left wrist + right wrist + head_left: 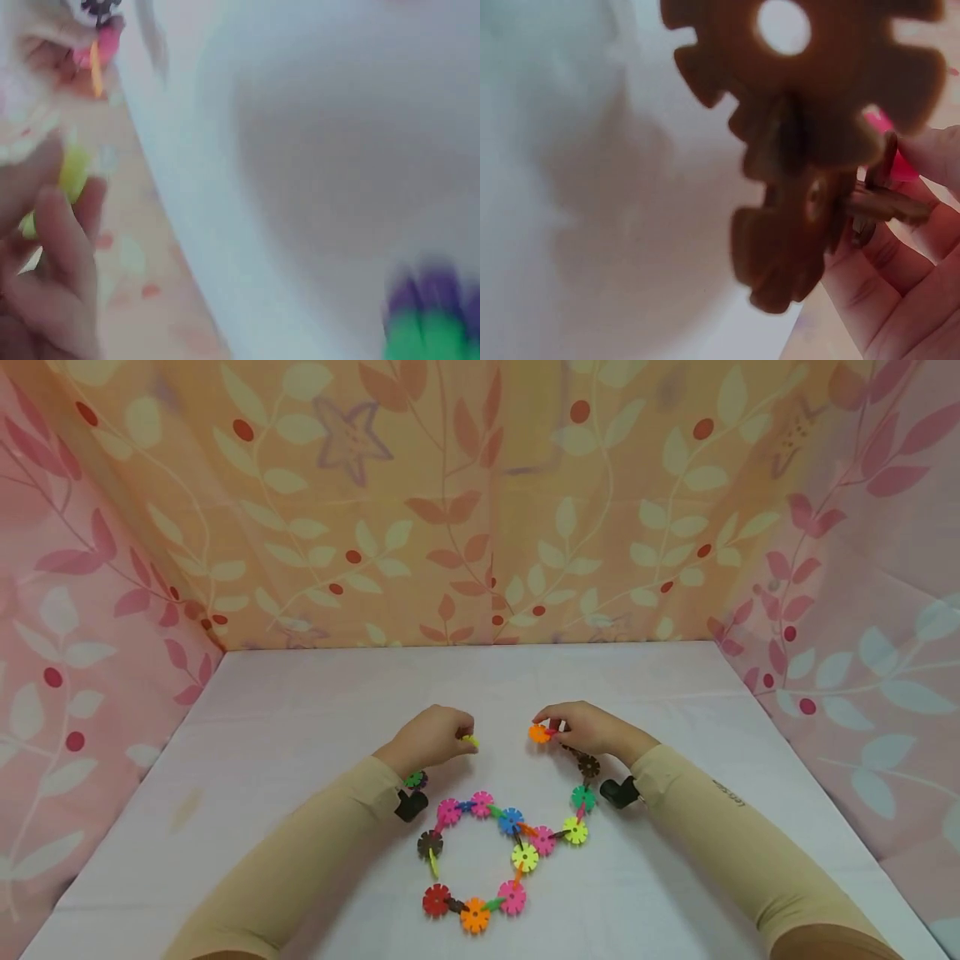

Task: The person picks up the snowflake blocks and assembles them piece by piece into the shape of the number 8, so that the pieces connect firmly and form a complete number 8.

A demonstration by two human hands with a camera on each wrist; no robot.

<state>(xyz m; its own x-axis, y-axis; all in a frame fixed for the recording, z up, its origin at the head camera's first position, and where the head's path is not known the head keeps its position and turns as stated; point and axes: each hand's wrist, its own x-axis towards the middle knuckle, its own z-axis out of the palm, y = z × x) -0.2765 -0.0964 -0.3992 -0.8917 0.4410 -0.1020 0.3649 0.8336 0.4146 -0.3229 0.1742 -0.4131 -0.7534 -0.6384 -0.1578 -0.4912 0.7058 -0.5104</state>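
My left hand (431, 737) pinches a yellow-green notched plastic disc (469, 740) between thumb and fingers above the table; the left wrist view shows the yellow disc (73, 172) blurred at the fingertips. Below that wrist are a green disc (415, 779) and, in the left wrist view, a purple disc (427, 289). My right hand (592, 727) grips a pink disc (904, 161) joined to an orange disc (539, 733) at the chain's end. Brown discs (588, 766) hang from this hand, large and close in the right wrist view, and run down to the chain on the table.
A ring of joined discs, among them a red disc (436, 901), lies on the white table (337, 885) in front of me. A side strand with a yellow disc (575, 831) rises toward the right hand. Patterned cloth (480, 502) walls the back and sides.
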